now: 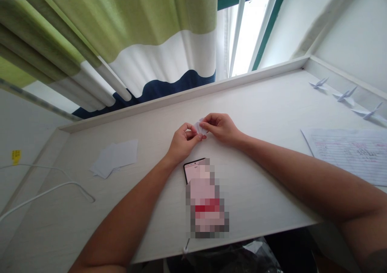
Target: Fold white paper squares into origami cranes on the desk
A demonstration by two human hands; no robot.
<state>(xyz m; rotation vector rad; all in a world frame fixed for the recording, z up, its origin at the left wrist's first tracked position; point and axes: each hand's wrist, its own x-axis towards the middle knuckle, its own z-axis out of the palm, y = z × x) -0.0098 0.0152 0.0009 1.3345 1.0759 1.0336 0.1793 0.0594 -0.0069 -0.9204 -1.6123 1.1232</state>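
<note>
Both my hands meet over the middle of the white desk (256,104), pinching one small folded piece of white paper (200,126) between them. My left hand (183,141) grips its near left side with curled fingers. My right hand (221,128) pinches its right side with thumb and forefinger. The paper is largely covered by my fingers. A phone (205,196) lies screen up just below my hands, between my forearms.
A small stack of white paper squares (115,158) lies at the left. A white cable (48,190) loops across the far left. A lined written sheet (350,152) lies at the right. Three folded paper cranes (346,95) stand along the right rim. A striped curtain (127,35) hangs behind.
</note>
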